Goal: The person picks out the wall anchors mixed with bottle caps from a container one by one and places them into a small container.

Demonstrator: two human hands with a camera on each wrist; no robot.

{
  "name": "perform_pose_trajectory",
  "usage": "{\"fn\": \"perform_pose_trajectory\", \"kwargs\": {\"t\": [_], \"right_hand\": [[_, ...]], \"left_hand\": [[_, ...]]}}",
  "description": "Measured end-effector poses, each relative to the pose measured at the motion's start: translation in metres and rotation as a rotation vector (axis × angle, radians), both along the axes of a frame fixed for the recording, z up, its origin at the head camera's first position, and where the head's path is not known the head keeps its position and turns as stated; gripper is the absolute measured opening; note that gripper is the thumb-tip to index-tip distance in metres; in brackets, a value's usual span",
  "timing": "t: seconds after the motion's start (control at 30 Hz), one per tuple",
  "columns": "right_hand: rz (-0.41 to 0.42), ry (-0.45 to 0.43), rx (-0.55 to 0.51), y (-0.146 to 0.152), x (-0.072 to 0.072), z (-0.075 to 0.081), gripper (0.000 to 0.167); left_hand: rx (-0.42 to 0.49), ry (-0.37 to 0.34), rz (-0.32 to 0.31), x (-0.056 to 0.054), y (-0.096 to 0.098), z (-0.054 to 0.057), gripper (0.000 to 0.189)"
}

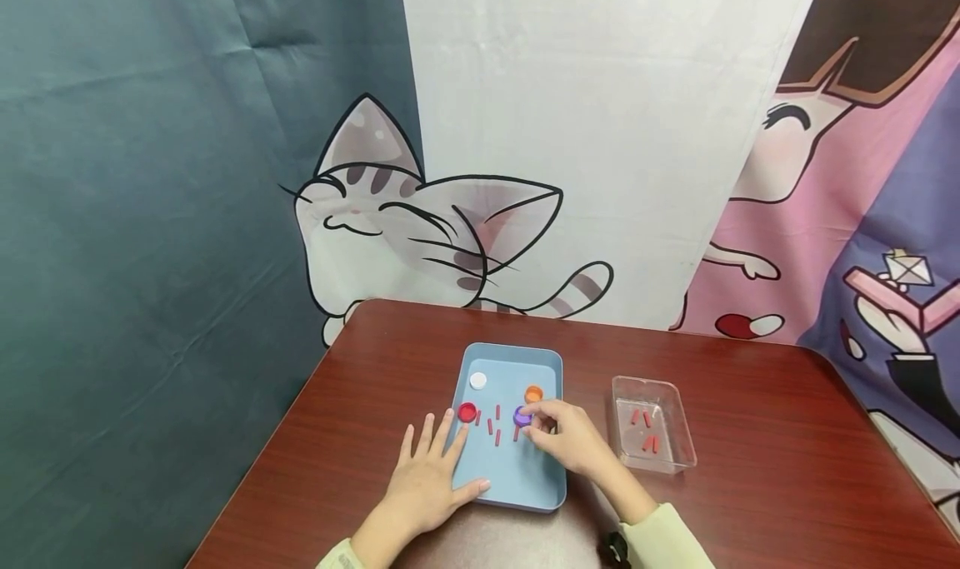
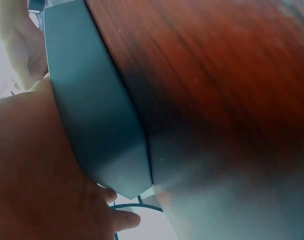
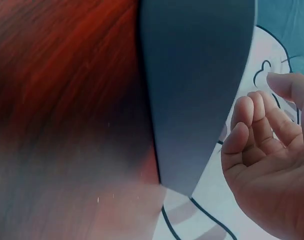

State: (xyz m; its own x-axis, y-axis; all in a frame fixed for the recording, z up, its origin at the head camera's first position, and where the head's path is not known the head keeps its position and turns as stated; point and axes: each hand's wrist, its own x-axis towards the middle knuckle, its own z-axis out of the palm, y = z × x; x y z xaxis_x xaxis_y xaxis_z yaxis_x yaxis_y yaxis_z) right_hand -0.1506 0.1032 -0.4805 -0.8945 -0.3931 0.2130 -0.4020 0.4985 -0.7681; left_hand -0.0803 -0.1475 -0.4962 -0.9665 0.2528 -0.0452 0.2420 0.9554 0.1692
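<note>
A pale sleeve leads to the left hand, splayed wide over the blue tray; the right hand curls at the purple cap inside, its hold unclear. A careless nudge could tip the cap or roll the red stick alongside.

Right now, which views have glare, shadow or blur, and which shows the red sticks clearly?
Head view: evenly lit, the red sticks small but distinct, slight glare on the table at its near edge; left wrist view: dark shadow beside the tray, tabletop hazy at lower right; right wrist view: similar shadow, haze at lower left, right hand fairly sharp. Neither wrist view shows sticks.
</note>
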Motion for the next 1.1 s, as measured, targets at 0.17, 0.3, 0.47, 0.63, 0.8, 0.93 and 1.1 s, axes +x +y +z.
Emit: {"fn": "perform_pose_trajectory", "kwargs": {"t": [0.17, 0.3, 0.47, 0.63, 0.8, 0.93, 1.1], "right_hand": [[0.001, 0.003, 0.005, -0.009, -0.002, -0.004, 0.019], [-0.004, 0.007, 0.009, -0.014, -0.003, -0.005, 0.021], [-0.001, 0.029, 0.025, -0.021, -0.002, -0.006, 0.022], [0.005, 0.047, 0.09, -0.027, -0.004, -0.009, 0.021], [0.023, 0.056, 0.156, -0.031, -0.006, -0.012, 0.021], [0.035, 0.042, 0.178, -0.034, -0.007, -0.014, 0.023], [0.019, 0.043, 0.202, -0.037, -0.006, -0.017, 0.024]], "left_hand": [[0.006, 0.0, -0.001, -0.001, 0.0, 0.0, 0.09], [0.013, -0.002, -0.003, -0.001, 0.0, -0.001, 0.089], [0.005, -0.005, -0.006, 0.0, 0.0, 0.001, 0.089], [0.0, 0.001, -0.004, -0.001, 0.0, 0.002, 0.089], [0.005, 0.009, -0.004, -0.001, 0.0, 0.002, 0.089], [0.005, 0.012, -0.007, 0.0, 0.0, 0.001, 0.089], [-0.006, 0.018, -0.007, 0.0, -0.001, 0.0, 0.089]]}}
